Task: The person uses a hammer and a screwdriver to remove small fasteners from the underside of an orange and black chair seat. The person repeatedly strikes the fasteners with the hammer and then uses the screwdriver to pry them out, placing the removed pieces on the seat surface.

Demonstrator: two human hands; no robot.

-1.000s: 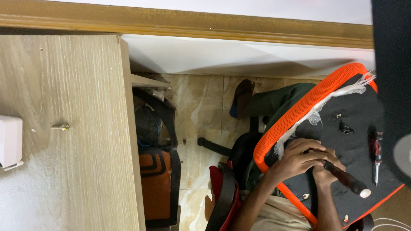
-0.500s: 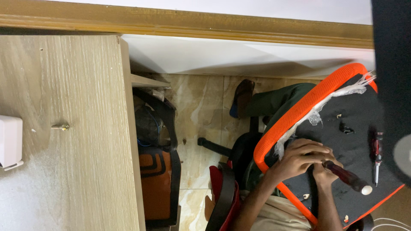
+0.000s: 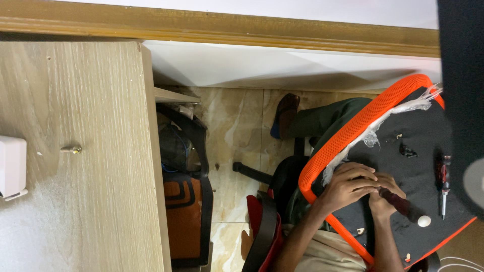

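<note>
A black chair panel point(image 3: 418, 126) with an orange mesh rim point(image 3: 353, 128) rests across my lap at the right. Both my hands are pressed together on it. My right hand point(image 3: 384, 200) grips a screwdriver point(image 3: 403, 206) with a dark red handle and a white end cap. My left hand point(image 3: 347, 184) curls over the front of that tool, hiding its tip. A second, smaller screwdriver point(image 3: 443, 185) lies loose on the panel to the right of my hands. Small dark fittings point(image 3: 407, 150) sit farther up the panel.
A light wooden desk top point(image 3: 75, 201) fills the left, with a screw point(image 3: 74, 149) and a white box point(image 3: 11, 166) on it. An orange-and-black bag point(image 3: 184, 221) stands on the tiled floor point(image 3: 237, 131). A dark chair base point(image 3: 257, 174) lies below my lap.
The screwdriver's white end has shifted slightly up and left. Both hands stay together in the same spot on the panel.
</note>
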